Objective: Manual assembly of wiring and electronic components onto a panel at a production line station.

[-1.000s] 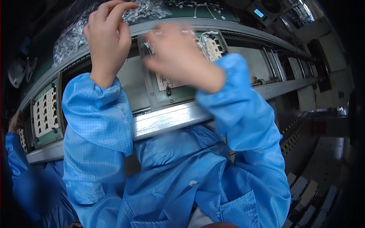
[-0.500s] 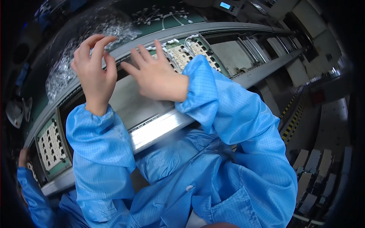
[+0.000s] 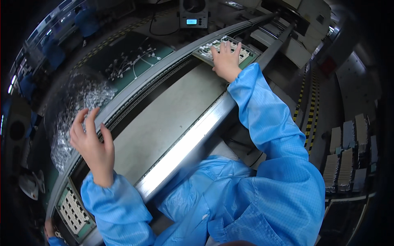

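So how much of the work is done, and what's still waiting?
Looks done: nothing I can be sure of. In hand: the right hand lies flat on a green tray of small white parts on the conveyor belt. The left hand hovers open over the rail, beside a heap of clear plastic bags. Left: another green tray waits near the person.
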`<state>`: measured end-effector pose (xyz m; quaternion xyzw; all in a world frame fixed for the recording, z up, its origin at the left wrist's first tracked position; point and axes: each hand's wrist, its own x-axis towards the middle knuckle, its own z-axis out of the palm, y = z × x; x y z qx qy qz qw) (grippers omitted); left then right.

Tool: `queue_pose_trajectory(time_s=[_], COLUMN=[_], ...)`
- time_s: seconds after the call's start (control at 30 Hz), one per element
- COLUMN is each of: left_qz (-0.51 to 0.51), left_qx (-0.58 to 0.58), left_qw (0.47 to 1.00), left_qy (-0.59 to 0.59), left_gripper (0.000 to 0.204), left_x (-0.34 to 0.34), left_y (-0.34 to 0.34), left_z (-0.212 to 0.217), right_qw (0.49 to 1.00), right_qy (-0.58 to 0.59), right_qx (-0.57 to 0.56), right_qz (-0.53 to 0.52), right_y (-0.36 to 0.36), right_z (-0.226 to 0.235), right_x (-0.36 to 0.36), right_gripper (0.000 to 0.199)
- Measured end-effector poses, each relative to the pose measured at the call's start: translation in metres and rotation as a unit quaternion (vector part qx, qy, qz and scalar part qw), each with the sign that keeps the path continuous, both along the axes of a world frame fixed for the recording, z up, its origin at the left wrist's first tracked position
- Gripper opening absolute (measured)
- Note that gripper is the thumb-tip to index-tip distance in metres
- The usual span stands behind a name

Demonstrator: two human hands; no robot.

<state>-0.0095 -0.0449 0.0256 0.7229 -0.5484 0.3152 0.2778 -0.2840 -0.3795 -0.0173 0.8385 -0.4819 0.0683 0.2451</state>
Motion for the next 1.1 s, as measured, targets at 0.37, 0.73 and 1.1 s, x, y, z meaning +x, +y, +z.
queue_pose_trajectory(time_s=[0.37, 0.73, 1.1], left_qz=[-0.258, -0.123, 0.073], left_qx=[0.34, 0.097, 0.047], left_qw=[0.904, 0.988, 0.991], left_qy=[0.028, -0.001, -0.099], left_gripper=[0.05, 0.017, 0.021], left_x=[-0.108, -0.124, -0.129], left_y=[0.06, 0.078, 0.1], left_z=[0.019, -0.056, -0.091], right_qw=[0.936, 0.904, 0.862], right_qy=[-0.003, 0.042, 0.191], right_qx=[-0.122, -0.216, -0.314], right_qz=[-0.329, -0.366, -0.35], right_y=[-0.149, -0.289, -0.434], right_z=[-0.007, -0.038, -0.034], right_x=[-0.046, -0.139, -0.233], right_gripper=[0.04, 0.034, 0.032])
